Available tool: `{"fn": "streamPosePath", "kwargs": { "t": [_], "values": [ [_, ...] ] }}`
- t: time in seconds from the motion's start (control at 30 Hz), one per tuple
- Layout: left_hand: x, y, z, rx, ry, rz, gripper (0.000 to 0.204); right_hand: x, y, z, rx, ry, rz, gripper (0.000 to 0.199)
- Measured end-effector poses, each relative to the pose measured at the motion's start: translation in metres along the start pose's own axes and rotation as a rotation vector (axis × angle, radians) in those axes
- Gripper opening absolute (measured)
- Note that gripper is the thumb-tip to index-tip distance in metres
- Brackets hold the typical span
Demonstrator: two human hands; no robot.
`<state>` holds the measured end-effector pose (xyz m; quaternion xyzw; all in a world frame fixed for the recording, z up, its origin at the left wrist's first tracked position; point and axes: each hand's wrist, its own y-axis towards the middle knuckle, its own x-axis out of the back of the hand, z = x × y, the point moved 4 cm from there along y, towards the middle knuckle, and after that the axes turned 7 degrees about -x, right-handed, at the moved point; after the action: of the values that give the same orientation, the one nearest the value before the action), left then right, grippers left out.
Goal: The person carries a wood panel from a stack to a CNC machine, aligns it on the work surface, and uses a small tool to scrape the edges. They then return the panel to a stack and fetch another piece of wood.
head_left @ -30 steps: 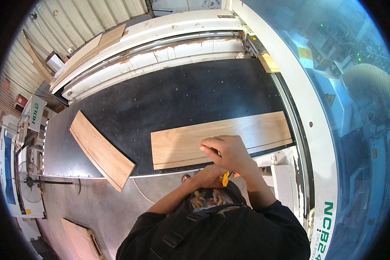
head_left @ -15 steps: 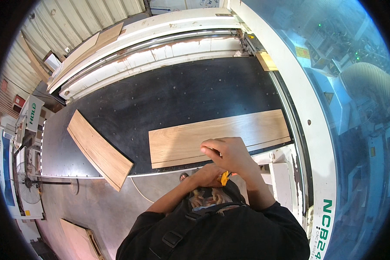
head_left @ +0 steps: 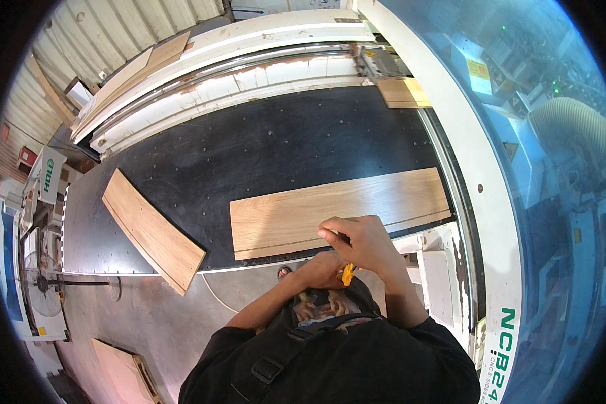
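Workshop surroundings fill the view: a large white machine frame (head_left: 481,202) curves around a black counter (head_left: 249,155), with corrugated metal wall panels (head_left: 114,34) at the upper left and a concrete floor (head_left: 148,316) below.

Near the lower middle, the person's right hand (head_left: 360,242) is curled closed over the near edge of a long pale wooden board (head_left: 337,210), its fingers bent as if pinching something thin and dark; what that is cannot be made out. Just below it, the left hand (head_left: 320,269) is closed too, touching a small yellow tool (head_left: 347,274) that pokes out between the two hands. Both forearms rise from a black top with a black strap (head_left: 276,360) across it.

The long board lies flat on the counter, reaching from the middle toward the right rim, close to the front edge. Well apart from it, at the left, a second, narrower wooden board (head_left: 151,230) lies slanted, its lower end jutting past the counter's front edge. At the counter's far right corner sits a small wooden block (head_left: 402,92) beside a grey metal part. Further left on the floor stand a fan (head_left: 44,296) and a wooden panel (head_left: 124,370). A ribbed hose (head_left: 572,124) shows behind the blue-tinted window at the right.
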<state>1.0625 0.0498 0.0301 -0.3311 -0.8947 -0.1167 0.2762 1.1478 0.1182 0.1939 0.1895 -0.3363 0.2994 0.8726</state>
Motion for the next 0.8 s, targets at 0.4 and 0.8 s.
{"fn": "streamPosePath", "kwargs": {
  "t": [0.4,0.8],
  "values": [
    [0.022,-0.004,-0.007,-0.047,-0.041,-0.108,0.058,0.008,-0.001,-0.005,-0.039,0.354,-0.189,0.024],
    [0.076,-0.035,0.020,0.230,-0.099,-0.427,0.089,-0.099,-0.009,-0.040,-0.150,0.251,-0.177,0.057]
  ]
}}
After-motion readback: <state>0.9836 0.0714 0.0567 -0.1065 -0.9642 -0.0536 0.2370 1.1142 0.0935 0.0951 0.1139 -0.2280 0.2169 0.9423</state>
